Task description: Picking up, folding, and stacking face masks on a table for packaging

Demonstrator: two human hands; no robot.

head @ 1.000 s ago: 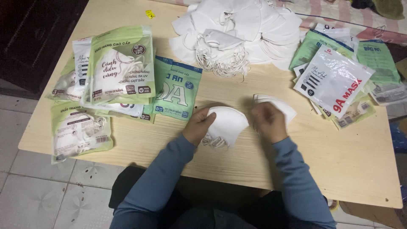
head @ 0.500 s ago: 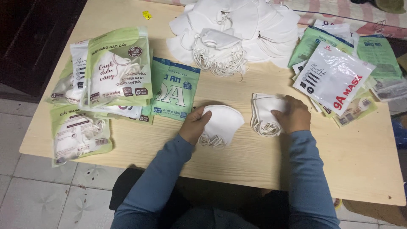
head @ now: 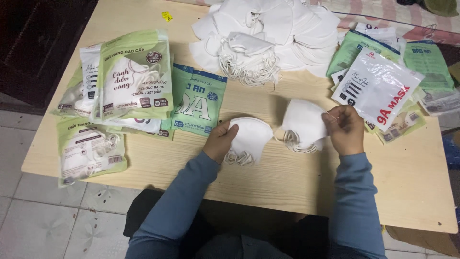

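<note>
I see two arms in blue sleeves reaching over a light wooden table. The left hand is closed on a small stack of white masks. The thumb is on top and the stack rests on the table, right in front of me. The ear loops hang out at the bottom edge.

The right hand is closed on a second stack of white masks. It pinches the right side of that stack. The two stacks sit just beside each other in the middle of the table.

A bit farther left, a teal packet lies flat near the left hand. Past it are green mask bags, some piled on each other. On the right, near the right hand, is a white packet with red letters, on top of more green packets.

At the far edge sits a big pile of loose white masks.
</note>
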